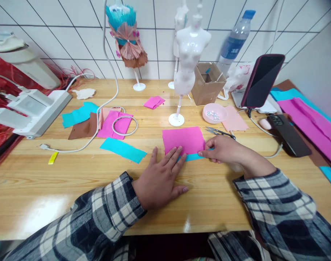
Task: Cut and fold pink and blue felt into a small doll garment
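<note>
A pink crepe paper rectangle lies on the table, with a blue crepe paper strip along its near edge. My left hand rests flat with spread fingers, the fingertips on the left part of that edge. At the right corner, my right hand pinches the blue strip where it meets the pink sheet; its fingers hide exactly how the layers sit. Just behind the right hand are small thread snips. A separate blue strip lies to the left of my left hand.
Behind the paper stand a white mannequin, a pink bowl of beads and a cardboard box. A paper-dressed mannequin is farther back. Left are a cable and a power strip; right, a propped phone and another phone.
</note>
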Demonstrator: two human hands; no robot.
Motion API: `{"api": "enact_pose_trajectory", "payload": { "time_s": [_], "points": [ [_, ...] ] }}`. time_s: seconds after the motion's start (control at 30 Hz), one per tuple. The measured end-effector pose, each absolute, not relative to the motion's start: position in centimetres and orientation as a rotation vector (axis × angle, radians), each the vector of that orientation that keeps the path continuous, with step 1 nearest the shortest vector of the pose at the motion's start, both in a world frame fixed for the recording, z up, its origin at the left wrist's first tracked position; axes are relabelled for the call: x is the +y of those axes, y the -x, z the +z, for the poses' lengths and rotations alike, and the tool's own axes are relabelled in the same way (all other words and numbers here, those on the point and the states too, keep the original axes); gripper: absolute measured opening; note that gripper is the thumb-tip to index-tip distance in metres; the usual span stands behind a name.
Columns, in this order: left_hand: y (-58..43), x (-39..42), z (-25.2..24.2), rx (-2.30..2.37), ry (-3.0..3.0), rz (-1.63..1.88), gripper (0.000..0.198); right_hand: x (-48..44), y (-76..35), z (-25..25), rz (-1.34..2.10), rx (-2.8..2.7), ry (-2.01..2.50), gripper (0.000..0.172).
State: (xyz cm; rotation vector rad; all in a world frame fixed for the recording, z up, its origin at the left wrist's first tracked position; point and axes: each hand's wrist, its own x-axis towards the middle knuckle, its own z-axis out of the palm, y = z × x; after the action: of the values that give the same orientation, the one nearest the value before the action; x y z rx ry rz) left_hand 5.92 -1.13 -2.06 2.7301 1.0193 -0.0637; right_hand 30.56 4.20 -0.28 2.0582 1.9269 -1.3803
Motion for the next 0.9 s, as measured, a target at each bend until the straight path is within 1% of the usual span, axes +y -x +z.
{"api": "enact_pose_trajectory", "payload": {
  "time_s": [0.2, 0.4, 0.5, 0.7, 0.9],
  "points": [
    [-5.7, -1.2, -2.1, 1.054, -2.718, -0.065, 0.079, 4.4, -30.6, -0.7, -1.334, 1.948, -2.039, 0.039],
    [-6.4, -1.3, -2.0, 0.956, -2.871, 0.114, 0.082, 4.4, -30.3, -0.9, -1.230, 2.023, -2.008, 0.032],
    [-8.4, -1.4, -2.1, 0.910, -2.871, 0.118, 0.076, 4.5, -30.3, -0.9, -1.200, 2.052, -1.993, 0.029],
    [-11.0, -1.6, -2.1, 1.041, -2.777, -0.057, 0.075, 4.6, -31.7, -0.6, -1.595, 2.040, -1.853, 0.029],
    [-10.8, -1.5, -1.9, 1.036, -2.800, -0.068, 0.074, 4.4, -32.8, -0.2, -1.590, 2.039, -1.932, 0.027]
  ]
}}
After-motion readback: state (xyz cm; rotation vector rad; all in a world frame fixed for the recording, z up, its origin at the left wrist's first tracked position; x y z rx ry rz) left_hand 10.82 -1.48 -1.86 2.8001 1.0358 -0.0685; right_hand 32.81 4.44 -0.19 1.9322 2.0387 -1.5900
